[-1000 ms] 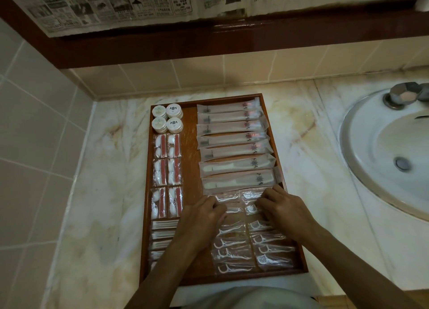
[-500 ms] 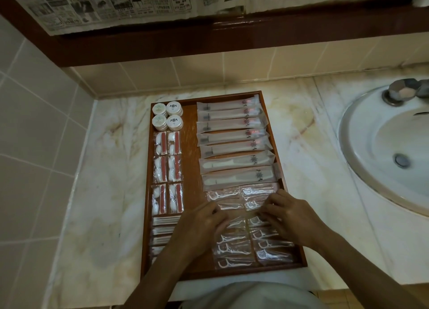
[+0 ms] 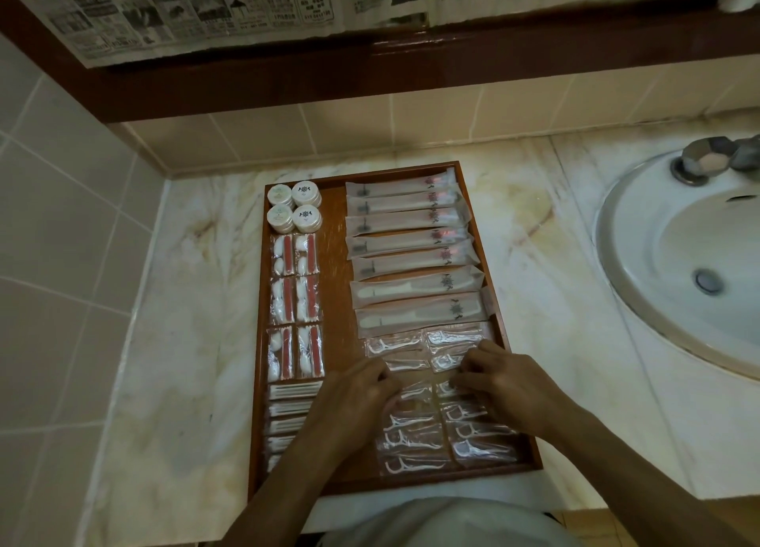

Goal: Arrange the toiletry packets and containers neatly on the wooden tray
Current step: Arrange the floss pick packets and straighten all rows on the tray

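Wooden tray nearly full, last rows of floss packets being straightened.
Tray sits on marble tabletop beside sink. Done, by the look: four round containers at far left corner, cotton packets below them, swab packets nearer, long toothbrush packets stacked in right column. Left: floss pick packets, two columns, a bit uneven. Left hand and right hand both fingers curled, pinching floss packets mid-column.
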